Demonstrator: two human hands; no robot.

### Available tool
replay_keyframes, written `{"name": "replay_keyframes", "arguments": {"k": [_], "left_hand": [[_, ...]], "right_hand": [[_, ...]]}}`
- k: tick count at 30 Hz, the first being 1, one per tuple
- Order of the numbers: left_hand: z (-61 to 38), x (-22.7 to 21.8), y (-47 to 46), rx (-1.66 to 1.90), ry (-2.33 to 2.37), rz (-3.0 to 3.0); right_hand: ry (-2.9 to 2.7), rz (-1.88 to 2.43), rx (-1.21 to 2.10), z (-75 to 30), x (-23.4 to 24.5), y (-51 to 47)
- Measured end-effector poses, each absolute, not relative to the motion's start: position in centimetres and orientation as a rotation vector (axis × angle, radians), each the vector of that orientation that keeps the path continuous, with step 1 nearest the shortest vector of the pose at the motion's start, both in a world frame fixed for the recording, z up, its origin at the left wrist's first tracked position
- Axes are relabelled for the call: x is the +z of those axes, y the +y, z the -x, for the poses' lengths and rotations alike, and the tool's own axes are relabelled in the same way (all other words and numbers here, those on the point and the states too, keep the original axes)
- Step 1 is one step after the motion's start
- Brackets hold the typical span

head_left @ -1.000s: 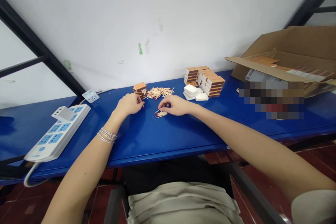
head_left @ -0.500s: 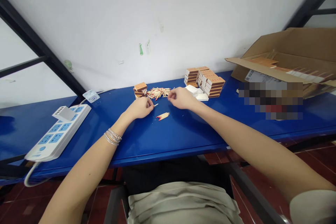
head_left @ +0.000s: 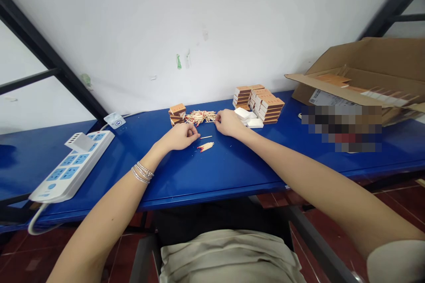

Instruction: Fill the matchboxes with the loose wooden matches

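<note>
My left hand [head_left: 185,136] is closed in a pinch, with a single match [head_left: 206,137] sticking out to the right from its fingertips. Just below that match, a small bundle of matches [head_left: 206,147] lies on the blue table, red heads to the left. My right hand [head_left: 228,123] has its thumb and fingers pressed together at the right edge of a loose heap of matches [head_left: 200,117]. Whatever is between those fingers is too small to make out. Behind the left hand stands a short stack of matchboxes [head_left: 177,109]. White matchbox trays [head_left: 255,123] lie beside the right hand.
Piled matchboxes [head_left: 268,104] stand against the wall, right of the trays. An open cardboard box [head_left: 332,90] sits at the far right, with a blurred patch before it. At left are a white power strip [head_left: 71,168] and a small pale device [head_left: 114,120].
My left hand has shifted slightly right, bringing its match above the small bundle. My right hand has moved a little right, and its fingertips have closed at the heap's edge.
</note>
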State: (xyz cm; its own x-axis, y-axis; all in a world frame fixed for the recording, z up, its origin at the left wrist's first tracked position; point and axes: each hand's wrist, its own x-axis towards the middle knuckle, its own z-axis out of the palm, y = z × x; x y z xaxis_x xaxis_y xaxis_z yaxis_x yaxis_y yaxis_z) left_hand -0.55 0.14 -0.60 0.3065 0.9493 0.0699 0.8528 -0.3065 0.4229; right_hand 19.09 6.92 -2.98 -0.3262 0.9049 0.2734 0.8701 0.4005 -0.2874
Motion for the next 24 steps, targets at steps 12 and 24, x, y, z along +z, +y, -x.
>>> {"name": "replay_keyframes", "arguments": {"k": [12,24], "left_hand": [[0.1,-0.6,-0.3,0.414,1.478,-2.328],[1.5,-0.3,0.5,0.376,1.521,-2.203]], "right_hand": [[-2.281,1.468,0.512,-20.9,-1.1,6.3],[-2.665,0.976,0.581,-20.7,-0.9,5.3]]}}
